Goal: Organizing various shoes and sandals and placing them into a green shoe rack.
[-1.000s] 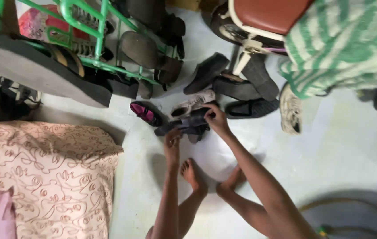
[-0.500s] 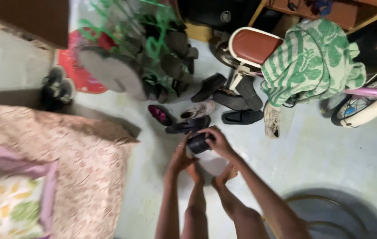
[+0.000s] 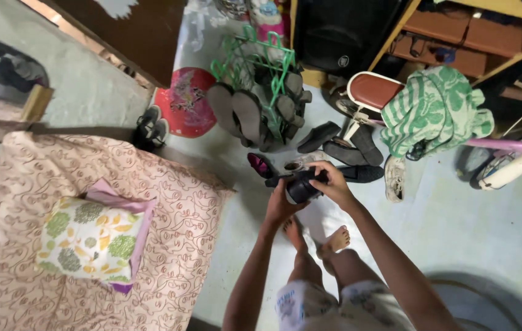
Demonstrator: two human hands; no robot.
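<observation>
Pale concrete floor (image 3: 457, 220) here, pretty cluttered up top. Both hands are up in front of the person, above their bare feet (image 3: 316, 236), holding a pair of dark shoes (image 3: 299, 184) off the ground. Left hand (image 3: 280, 202) grips it from below and the near side, fingers curled around it. Right hand (image 3: 334, 182) wraps over the top and far side, fingers closed on it too, so the pair is squeezed between both palms.

Just past the hands, more footwear lies loose on the floor: a pink-lined shoe (image 3: 261, 164), a whitish sneaker (image 3: 394, 179) and a few black slip-ons (image 3: 346, 147). Behind those stands a green wire rack (image 3: 261, 55) stuffed with sandals, with a round red mat (image 3: 184, 101) next to it. Off to the right there's a small bike with a brown seat (image 3: 372, 91) and a green striped cloth (image 3: 435, 110) draped over it. On the left, a mattress with a pink swirly sheet (image 3: 169, 220) and a floral pillow (image 3: 92, 236) on top.
</observation>
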